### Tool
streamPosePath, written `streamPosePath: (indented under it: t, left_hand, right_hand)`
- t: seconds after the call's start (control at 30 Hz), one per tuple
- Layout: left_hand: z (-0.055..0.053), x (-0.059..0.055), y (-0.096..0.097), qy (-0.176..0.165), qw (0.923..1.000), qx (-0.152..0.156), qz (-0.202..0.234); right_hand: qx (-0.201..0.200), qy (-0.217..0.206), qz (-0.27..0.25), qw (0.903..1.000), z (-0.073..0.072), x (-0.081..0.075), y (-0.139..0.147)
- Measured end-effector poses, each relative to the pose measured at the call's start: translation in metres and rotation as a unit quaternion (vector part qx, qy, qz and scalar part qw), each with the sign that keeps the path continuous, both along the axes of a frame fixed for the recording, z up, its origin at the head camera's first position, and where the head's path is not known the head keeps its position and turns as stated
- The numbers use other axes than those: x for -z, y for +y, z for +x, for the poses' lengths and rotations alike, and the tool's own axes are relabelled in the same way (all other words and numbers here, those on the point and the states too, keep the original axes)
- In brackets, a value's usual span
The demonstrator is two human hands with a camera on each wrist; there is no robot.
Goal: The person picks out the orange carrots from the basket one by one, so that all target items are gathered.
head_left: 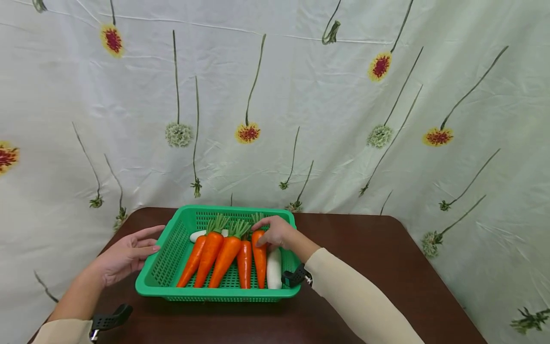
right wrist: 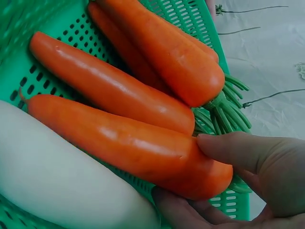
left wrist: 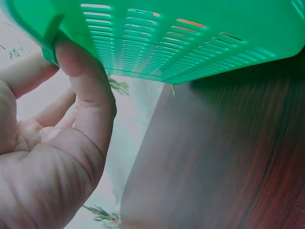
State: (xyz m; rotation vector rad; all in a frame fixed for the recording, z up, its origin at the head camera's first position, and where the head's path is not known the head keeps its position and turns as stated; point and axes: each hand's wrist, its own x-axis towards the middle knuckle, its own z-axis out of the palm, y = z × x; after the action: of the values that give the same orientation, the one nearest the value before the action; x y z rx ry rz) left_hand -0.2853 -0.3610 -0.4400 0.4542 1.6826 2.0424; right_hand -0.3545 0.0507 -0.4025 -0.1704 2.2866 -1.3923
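Right hand (head_left: 278,235) is the nearer one; its fingers (right wrist: 231,149) pinch the rightmost carrot (head_left: 260,267) at its thick leafy end, thumb one side, the rest the other, gap just carrot-wide. Carrot lies inside the green basket (head_left: 151,289), long axis near-to-far: tip toward the near rim, leaves toward the far rim, body pointing back toward the person from the grip. White radish (head_left: 274,273) just beside it on the right, next carrot (head_left: 244,267) close on the left, so sideways room is tight; straight up looks easiest. Left hand (head_left: 125,258) has thumb and index apart, touching the basket's left rim, no carrot held. Open surface (head_left: 365,239) right of basket
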Motion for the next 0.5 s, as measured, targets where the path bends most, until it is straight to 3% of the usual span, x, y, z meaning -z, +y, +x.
streamPosePath:
  t: [0.3,0.5]
  left_hand:
    - [-0.001,0.001,0.001,-0.005,1.0000,-0.001,0.005]
    - [0.001,-0.001,0.002,-0.002,1.0000,-0.003,0.004]
  right_hand:
    - [0.023,0.001,-0.007,0.9997,0.000,-0.005,0.006]
    - [0.024,-0.005,-0.046,0.9987,0.001,-0.007,0.011]
